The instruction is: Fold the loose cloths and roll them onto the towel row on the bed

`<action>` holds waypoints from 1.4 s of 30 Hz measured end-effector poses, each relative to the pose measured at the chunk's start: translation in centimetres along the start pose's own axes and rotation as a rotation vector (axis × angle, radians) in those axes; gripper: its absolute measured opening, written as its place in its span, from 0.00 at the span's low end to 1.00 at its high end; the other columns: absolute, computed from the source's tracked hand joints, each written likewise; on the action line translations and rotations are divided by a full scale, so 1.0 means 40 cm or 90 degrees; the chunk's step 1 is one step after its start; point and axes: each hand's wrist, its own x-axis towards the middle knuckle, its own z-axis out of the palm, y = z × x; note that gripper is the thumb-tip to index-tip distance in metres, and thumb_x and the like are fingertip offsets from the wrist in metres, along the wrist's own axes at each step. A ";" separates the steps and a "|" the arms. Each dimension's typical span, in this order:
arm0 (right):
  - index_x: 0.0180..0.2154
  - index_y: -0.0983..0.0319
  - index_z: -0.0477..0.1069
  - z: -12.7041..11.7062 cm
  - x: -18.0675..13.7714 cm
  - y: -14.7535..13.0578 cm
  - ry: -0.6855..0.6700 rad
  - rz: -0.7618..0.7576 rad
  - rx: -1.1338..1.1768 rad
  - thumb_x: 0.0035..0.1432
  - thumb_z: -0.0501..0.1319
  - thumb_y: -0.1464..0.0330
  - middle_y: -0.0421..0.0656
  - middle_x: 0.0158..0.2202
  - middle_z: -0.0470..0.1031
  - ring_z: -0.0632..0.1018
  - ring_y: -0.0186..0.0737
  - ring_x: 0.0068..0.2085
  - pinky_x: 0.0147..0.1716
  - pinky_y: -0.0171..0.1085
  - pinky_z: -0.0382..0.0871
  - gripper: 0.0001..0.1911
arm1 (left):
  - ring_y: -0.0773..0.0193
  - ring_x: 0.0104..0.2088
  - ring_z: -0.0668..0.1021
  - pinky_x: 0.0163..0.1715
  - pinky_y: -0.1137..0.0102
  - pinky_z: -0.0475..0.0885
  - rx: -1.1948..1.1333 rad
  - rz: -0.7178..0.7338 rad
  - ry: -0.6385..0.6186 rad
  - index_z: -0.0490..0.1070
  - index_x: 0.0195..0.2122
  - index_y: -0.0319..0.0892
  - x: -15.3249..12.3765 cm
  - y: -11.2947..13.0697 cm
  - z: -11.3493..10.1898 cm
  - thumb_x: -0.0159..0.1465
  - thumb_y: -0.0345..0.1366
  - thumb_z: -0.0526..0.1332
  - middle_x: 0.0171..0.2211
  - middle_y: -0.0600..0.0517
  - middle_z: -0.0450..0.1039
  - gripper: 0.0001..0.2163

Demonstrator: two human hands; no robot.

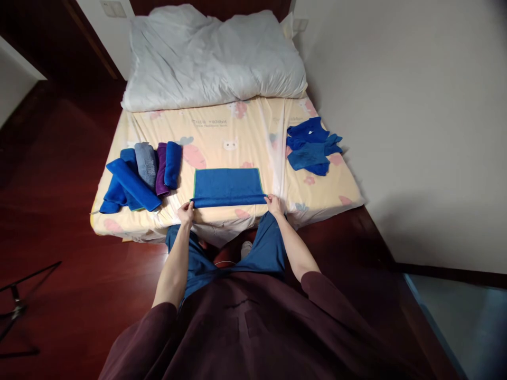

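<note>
A blue towel (227, 182) with a green edge lies flat on the bed in front of me, its near edge rolled into a narrow strip. My left hand (186, 212) pinches the left end of that roll. At the roll's right end, my right hand (274, 205) is closed on it in the same way. To the left lie several rolled towels (134, 184) in blue, grey and purple, some stacked across each other. A loose heap of crumpled blue cloths (312, 146) sits on the right side of the bed.
The bed (222, 142) has a yellow sheet with rabbit and carrot prints. A folded white quilt (214, 55) lies across its far end. A wall (415, 121) stands close on the right. Black tripod legs (18, 311) are on the dark red floor at left.
</note>
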 end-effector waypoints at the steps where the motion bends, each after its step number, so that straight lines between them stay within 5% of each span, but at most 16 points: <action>1: 0.42 0.58 0.78 0.001 0.001 0.001 -0.003 0.004 -0.005 0.70 0.58 0.61 0.45 0.39 0.82 0.79 0.43 0.39 0.37 0.34 0.66 0.12 | 0.58 0.36 0.80 0.42 0.66 0.75 0.000 0.000 0.000 0.78 0.34 0.37 0.003 -0.004 0.001 0.59 0.38 0.66 0.31 0.47 0.79 0.09; 17: 0.43 0.57 0.79 0.004 0.012 -0.010 -0.023 0.005 -0.044 0.70 0.59 0.60 0.45 0.41 0.83 0.80 0.43 0.40 0.39 0.34 0.68 0.12 | 0.58 0.34 0.80 0.41 0.64 0.74 0.049 0.037 -0.020 0.76 0.30 0.39 0.010 -0.004 -0.022 0.58 0.38 0.66 0.28 0.48 0.77 0.07; 21: 0.48 0.60 0.78 0.007 0.006 -0.009 0.051 -0.030 0.013 0.70 0.57 0.63 0.48 0.44 0.82 0.80 0.46 0.44 0.45 0.38 0.71 0.14 | 0.59 0.35 0.79 0.43 0.63 0.75 0.047 0.064 -0.025 0.75 0.38 0.39 -0.002 0.004 -0.051 0.59 0.40 0.65 0.33 0.47 0.77 0.11; 26: 0.54 0.63 0.76 0.005 -0.051 -0.005 0.233 -0.238 0.033 0.70 0.50 0.68 0.53 0.53 0.79 0.76 0.49 0.56 0.60 0.46 0.67 0.19 | 0.48 0.52 0.77 0.58 0.52 0.71 0.180 0.329 -0.061 0.75 0.48 0.40 -0.060 -0.018 -0.104 0.63 0.40 0.62 0.50 0.38 0.75 0.15; 31: 0.62 0.61 0.72 0.024 -0.107 -0.017 0.070 -0.446 -0.067 0.69 0.51 0.71 0.47 0.65 0.70 0.69 0.45 0.66 0.67 0.48 0.61 0.23 | 0.48 0.67 0.67 0.68 0.51 0.63 0.331 0.561 -0.256 0.70 0.60 0.39 -0.086 -0.022 -0.096 0.65 0.33 0.56 0.64 0.40 0.67 0.22; 36: 0.66 0.64 0.66 0.036 -0.107 -0.037 -0.035 -0.411 -0.151 0.65 0.52 0.75 0.47 0.71 0.61 0.62 0.46 0.72 0.69 0.50 0.58 0.29 | 0.47 0.71 0.61 0.69 0.49 0.59 0.475 0.549 -0.348 0.68 0.64 0.34 -0.058 -0.001 -0.032 0.62 0.26 0.52 0.68 0.39 0.62 0.28; 42: 0.68 0.65 0.64 0.040 -0.092 -0.046 -0.078 -0.324 -0.197 0.66 0.51 0.75 0.49 0.72 0.58 0.59 0.46 0.73 0.70 0.48 0.56 0.29 | 0.43 0.71 0.60 0.69 0.45 0.56 0.503 0.510 -0.339 0.66 0.67 0.35 -0.045 -0.011 0.004 0.63 0.26 0.52 0.69 0.36 0.61 0.29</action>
